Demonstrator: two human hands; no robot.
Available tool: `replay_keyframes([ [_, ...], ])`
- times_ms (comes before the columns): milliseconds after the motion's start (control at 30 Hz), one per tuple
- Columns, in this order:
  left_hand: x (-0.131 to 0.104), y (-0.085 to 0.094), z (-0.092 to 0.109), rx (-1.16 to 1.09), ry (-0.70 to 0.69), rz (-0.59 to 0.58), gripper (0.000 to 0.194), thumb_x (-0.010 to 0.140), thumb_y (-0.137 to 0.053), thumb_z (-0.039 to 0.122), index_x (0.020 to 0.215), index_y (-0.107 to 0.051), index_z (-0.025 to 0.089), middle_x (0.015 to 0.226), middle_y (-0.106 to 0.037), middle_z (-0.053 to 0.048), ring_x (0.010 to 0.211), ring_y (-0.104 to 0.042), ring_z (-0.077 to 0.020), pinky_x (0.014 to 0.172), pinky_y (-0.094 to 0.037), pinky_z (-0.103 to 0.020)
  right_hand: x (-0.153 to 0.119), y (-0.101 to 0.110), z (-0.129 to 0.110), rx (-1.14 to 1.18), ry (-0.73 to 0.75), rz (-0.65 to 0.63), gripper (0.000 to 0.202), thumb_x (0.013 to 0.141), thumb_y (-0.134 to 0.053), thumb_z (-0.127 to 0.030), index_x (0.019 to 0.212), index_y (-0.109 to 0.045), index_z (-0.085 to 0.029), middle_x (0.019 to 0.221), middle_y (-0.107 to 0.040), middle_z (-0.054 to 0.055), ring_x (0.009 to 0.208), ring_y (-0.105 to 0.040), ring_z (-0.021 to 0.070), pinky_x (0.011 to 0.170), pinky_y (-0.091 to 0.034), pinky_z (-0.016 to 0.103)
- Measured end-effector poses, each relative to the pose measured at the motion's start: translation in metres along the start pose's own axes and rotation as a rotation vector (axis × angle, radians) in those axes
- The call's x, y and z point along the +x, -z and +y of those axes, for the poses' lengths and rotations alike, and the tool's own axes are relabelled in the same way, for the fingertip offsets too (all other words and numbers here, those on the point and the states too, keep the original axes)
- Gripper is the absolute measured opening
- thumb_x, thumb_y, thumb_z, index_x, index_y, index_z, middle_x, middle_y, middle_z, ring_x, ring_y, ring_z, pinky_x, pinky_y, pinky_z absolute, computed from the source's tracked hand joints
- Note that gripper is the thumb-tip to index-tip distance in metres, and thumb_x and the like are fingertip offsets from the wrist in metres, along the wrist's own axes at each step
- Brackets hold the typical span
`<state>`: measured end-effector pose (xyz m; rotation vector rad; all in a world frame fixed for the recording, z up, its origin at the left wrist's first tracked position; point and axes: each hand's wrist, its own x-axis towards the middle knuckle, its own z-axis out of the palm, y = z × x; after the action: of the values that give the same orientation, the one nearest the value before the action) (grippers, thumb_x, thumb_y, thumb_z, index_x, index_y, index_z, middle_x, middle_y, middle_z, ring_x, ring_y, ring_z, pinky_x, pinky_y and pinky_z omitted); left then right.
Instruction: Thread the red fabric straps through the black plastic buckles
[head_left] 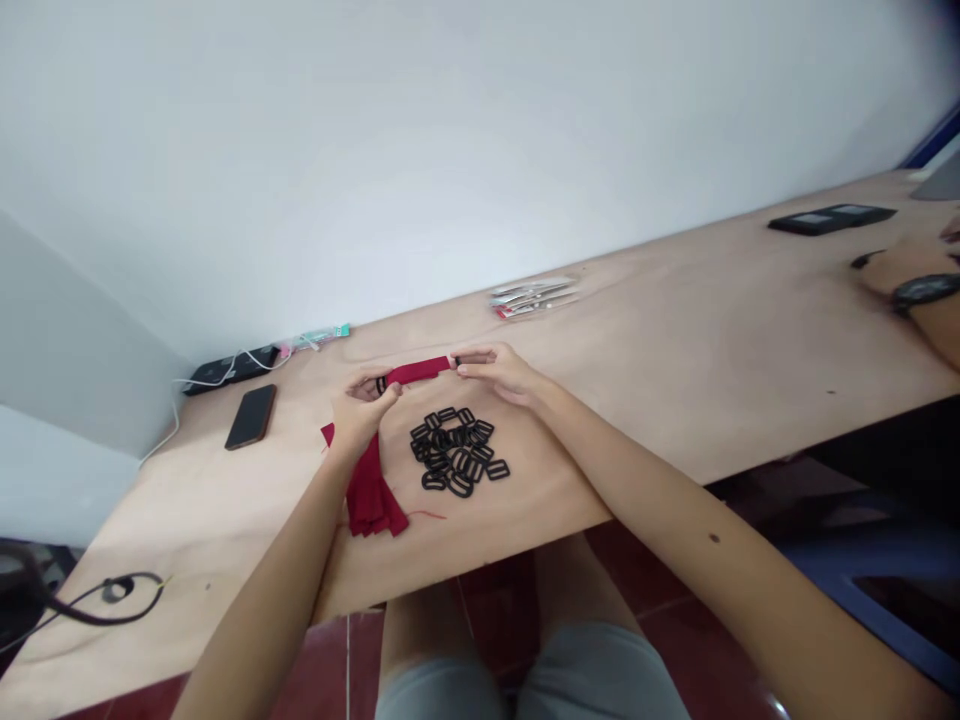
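Note:
A short red strap (pixel 418 371) stretches between my two hands above the table. My left hand (pixel 361 402) pinches its left end, where a small black buckle (pixel 382 384) shows at the fingers. At the strap's right end, my right hand (pixel 499 370) has its fingers closed on a small black piece (pixel 457 362). Below the hands lies a loose pile of black plastic buckles (pixel 454 450). Several more red straps (pixel 370 495) lie in a fanned stack beside my left forearm, partly hidden by it.
On the wooden table (pixel 660 340) are a phone (pixel 251 416), a black power strip (pixel 232 369) with a white cable, small packets (pixel 531 298) and a flat black case (pixel 831 219). Another person's wrist with a watch (pixel 928 291) rests at the right. A black cable (pixel 112 600) lies front left.

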<state>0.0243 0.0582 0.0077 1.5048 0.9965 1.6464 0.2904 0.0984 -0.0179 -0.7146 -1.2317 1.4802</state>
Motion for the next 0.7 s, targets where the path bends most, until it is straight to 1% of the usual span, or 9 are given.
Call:
replay_keyframes([
  [100,0.005,0.001,-0.003,-0.205,0.148,0.071,0.032,0.068,-0.094,0.029,0.095,-0.080,0.017,0.085,-0.078,-0.003,0.073,-0.074,-0.0148,0.078,-0.062,-0.030,-0.002,0.001,-0.001,-0.135,-0.003,-0.071,0.048,0.064,-0.099,-0.028,0.107,-0.083,-0.018,0.104,-0.084,0.009,0.099,-0.077,0.0204,0.094,-0.059,0.034],
  [200,0.008,0.001,-0.008,-0.405,0.265,0.116,0.021,0.070,-0.090,0.024,0.082,-0.075,0.018,0.080,-0.077,-0.001,0.073,-0.073,-0.0123,0.080,-0.062,-0.026,-0.006,-0.004,0.000,-0.372,0.014,-0.177,0.041,0.065,-0.097,-0.028,0.101,-0.084,-0.016,0.098,-0.084,0.009,0.090,-0.076,0.0201,0.088,-0.059,0.034],
  [267,0.009,0.000,-0.010,-0.496,0.325,0.132,0.015,0.075,-0.086,0.021,0.079,-0.072,0.018,0.083,-0.078,-0.001,0.076,-0.073,-0.0112,0.080,-0.062,-0.023,-0.009,-0.006,0.001,-0.489,0.028,-0.269,0.038,0.068,-0.094,-0.030,0.101,-0.085,-0.015,0.096,-0.084,0.009,0.083,-0.075,0.0195,0.081,-0.059,0.033],
  [333,0.008,-0.001,-0.010,-0.555,0.381,0.129,0.010,0.080,-0.082,0.018,0.082,-0.072,0.018,0.088,-0.079,-0.002,0.078,-0.074,-0.0106,0.081,-0.063,-0.021,-0.010,-0.008,0.003,-0.549,0.030,-0.356,0.037,0.071,-0.092,-0.035,0.101,-0.085,-0.014,0.092,-0.083,0.008,0.076,-0.072,0.0187,0.072,-0.057,0.031],
  [400,0.007,-0.002,-0.008,-0.592,0.428,0.104,0.007,0.083,-0.079,0.017,0.086,-0.073,0.017,0.091,-0.080,-0.003,0.078,-0.074,-0.0100,0.081,-0.063,-0.019,-0.011,-0.010,0.004,-0.588,0.027,-0.400,0.038,0.073,-0.092,-0.040,0.099,-0.085,-0.013,0.086,-0.082,0.008,0.071,-0.069,0.0173,0.067,-0.053,0.029],
  [467,0.006,-0.003,-0.007,-0.606,0.463,0.066,0.007,0.085,-0.079,0.018,0.087,-0.073,0.016,0.092,-0.081,-0.004,0.078,-0.074,-0.0100,0.079,-0.063,-0.018,-0.011,-0.013,0.003,-0.588,0.038,-0.380,0.041,0.078,-0.089,-0.046,0.100,-0.085,-0.012,0.085,-0.081,0.008,0.071,-0.068,0.0163,0.065,-0.051,0.027],
  [567,0.002,-0.005,-0.006,-0.562,0.501,-0.017,0.012,0.085,-0.082,0.023,0.089,-0.074,0.016,0.093,-0.081,-0.005,0.081,-0.076,-0.0123,0.078,-0.064,-0.021,-0.010,-0.018,0.001,-0.475,0.072,-0.286,0.044,0.087,-0.081,-0.057,0.096,-0.084,-0.013,0.088,-0.080,0.008,0.074,-0.067,0.0156,0.066,-0.050,0.026],
  [633,-0.002,-0.008,-0.006,-0.517,0.502,-0.076,0.017,0.082,-0.087,0.027,0.090,-0.076,0.017,0.095,-0.082,-0.006,0.084,-0.077,-0.0149,0.081,-0.064,-0.025,-0.011,-0.022,-0.001,-0.363,0.065,-0.245,0.049,0.089,-0.077,-0.062,0.092,-0.082,-0.014,0.082,-0.077,0.006,0.071,-0.064,0.0144,0.063,-0.049,0.025],
  [700,-0.007,-0.013,-0.006,-0.487,0.489,-0.132,0.025,0.075,-0.094,0.028,0.093,-0.079,0.017,0.098,-0.082,-0.006,0.088,-0.078,-0.0163,0.086,-0.065,-0.028,-0.013,-0.027,-0.002,-0.247,0.044,-0.208,0.049,0.089,-0.078,-0.064,0.097,-0.082,-0.016,0.081,-0.076,0.005,0.071,-0.064,0.0143,0.063,-0.049,0.025],
])
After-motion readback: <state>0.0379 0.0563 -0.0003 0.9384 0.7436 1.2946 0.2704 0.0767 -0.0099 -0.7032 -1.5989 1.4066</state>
